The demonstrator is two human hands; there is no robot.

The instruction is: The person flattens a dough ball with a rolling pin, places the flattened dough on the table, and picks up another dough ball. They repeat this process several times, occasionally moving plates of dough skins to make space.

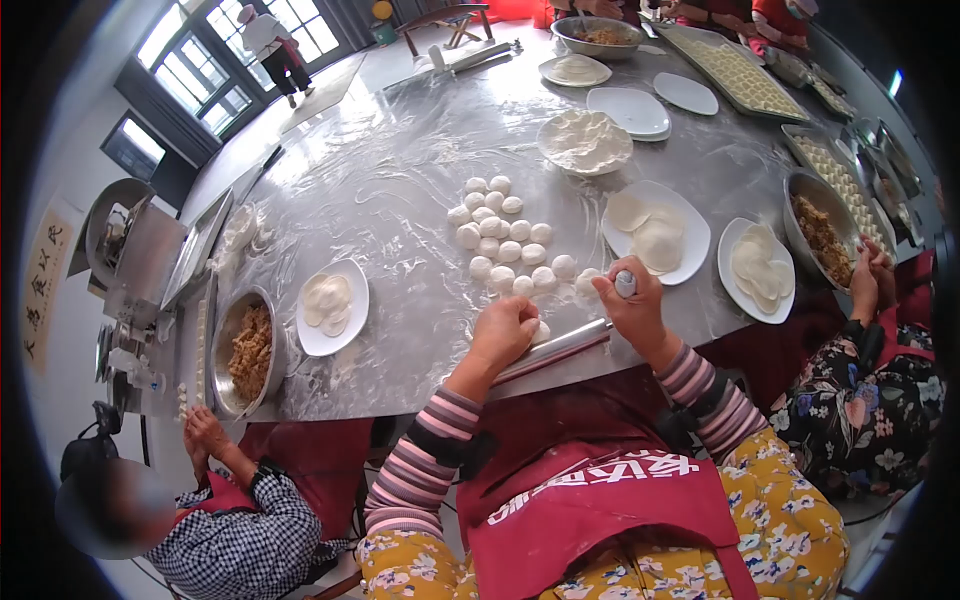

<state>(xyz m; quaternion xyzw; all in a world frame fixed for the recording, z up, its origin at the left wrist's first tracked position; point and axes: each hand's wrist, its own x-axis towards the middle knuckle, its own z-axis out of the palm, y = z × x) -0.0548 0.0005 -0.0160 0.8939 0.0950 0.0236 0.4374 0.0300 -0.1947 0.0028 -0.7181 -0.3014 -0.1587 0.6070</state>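
Observation:
My right hand (pixel 636 306) is closed around one end of a metal rolling pin (pixel 560 347), which lies near the table's front edge. My left hand (pixel 503 333) has its fingers pressed together at a piece of dough (pixel 541 332), mostly hidden beside the pin. Just beyond my hands, several round dough balls (pixel 509 251) lie grouped on the floured metal table (pixel 390 215). A white plate (pixel 694 243) with flat dough wrappers (pixel 655 232) stands beyond my right hand.
At the left are a plate of wrappers (pixel 327 304) and a filling bowl (pixel 248 352); another filling bowl (pixel 824 225) stands right. Co-workers' hands (pixel 203 430) (pixel 873 272) are at both sides. Trays of dumplings (pixel 735 72) and a flour bowl (pixel 585 142) stand farther back.

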